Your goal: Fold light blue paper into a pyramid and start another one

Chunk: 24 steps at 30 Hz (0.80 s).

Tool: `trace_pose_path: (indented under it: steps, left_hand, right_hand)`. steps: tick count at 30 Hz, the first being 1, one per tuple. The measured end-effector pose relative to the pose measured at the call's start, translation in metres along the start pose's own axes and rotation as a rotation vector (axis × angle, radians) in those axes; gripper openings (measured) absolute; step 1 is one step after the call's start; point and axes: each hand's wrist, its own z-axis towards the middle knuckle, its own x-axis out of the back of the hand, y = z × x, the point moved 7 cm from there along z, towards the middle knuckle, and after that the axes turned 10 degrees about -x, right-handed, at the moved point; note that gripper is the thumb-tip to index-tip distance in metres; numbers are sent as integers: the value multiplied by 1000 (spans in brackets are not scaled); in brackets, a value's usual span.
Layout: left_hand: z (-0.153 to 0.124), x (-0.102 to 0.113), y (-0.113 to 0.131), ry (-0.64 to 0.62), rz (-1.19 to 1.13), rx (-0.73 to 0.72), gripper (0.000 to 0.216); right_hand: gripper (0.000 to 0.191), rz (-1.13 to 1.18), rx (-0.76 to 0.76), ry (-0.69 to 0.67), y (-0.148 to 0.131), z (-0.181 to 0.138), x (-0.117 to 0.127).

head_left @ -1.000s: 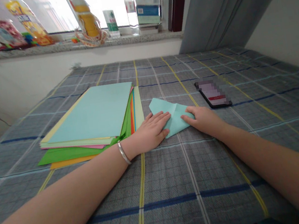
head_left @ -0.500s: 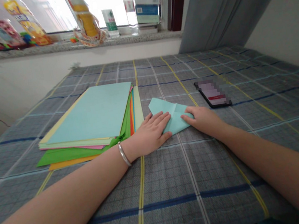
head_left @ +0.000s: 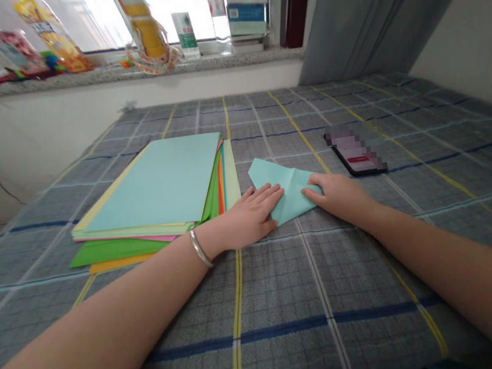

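A folded sheet of light blue paper [head_left: 289, 183] lies on the checked cloth between my hands, with creases across its middle. My left hand [head_left: 253, 213] rests flat on the paper's left part, fingers stretched out and thumb near the lower edge; a silver bangle [head_left: 200, 248] is on that wrist. At the paper's right end, my right hand [head_left: 337, 192] grips the edge, thumb on top and the other fingers curled, partly hidden. To the left, close to my left forearm, sits a stack of coloured paper [head_left: 157, 182] with a light blue sheet on top.
A phone [head_left: 356, 152] lies on the checked cloth [head_left: 282, 302] to the right, beyond my right hand. Along the windowsill [head_left: 95, 76] stand a yellow bottle [head_left: 144, 30], a white-and-green tube [head_left: 185, 35], boxes [head_left: 247, 11] and snack packets [head_left: 52, 34]. A grey curtain [head_left: 352, 2] hangs at the right.
The whole view has shifted slightly. My left hand has slid a little leftward on the paper, its thumb drawn back from the lower edge. My right hand keeps its grip.
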Motion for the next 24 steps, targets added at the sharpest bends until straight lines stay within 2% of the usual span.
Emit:
trace_pose_path:
  steps: [2, 5, 9, 14, 18, 21, 24]
  left_hand:
    - [0, 1, -2, 28, -61, 16, 68]
    - [2, 3, -7, 136, -125, 56, 62]
    - [2, 6, -5, 255, -84, 53, 50]
    - [2, 6, 1, 248, -29, 43, 50]
    - [1, 4, 3, 243, 45, 2, 51]
    - [-1, 3, 7, 243, 137, -51, 55]
    - [-4, 5, 12, 252, 241, -83, 54]
  right_hand:
    - [30, -1, -2, 0, 1, 0, 0]
    - [29, 4, -6, -4, 2, 0, -1]
    - [29, 16, -3, -3, 2, 0, 0]
    - [27, 58, 3, 2, 3, 0, 0]
    - [25, 200, 6, 40, 9, 0, 4]
    - [25, 351, 109, 27, 9, -3, 9]
    - [20, 426, 357, -47, -1, -12, 15]
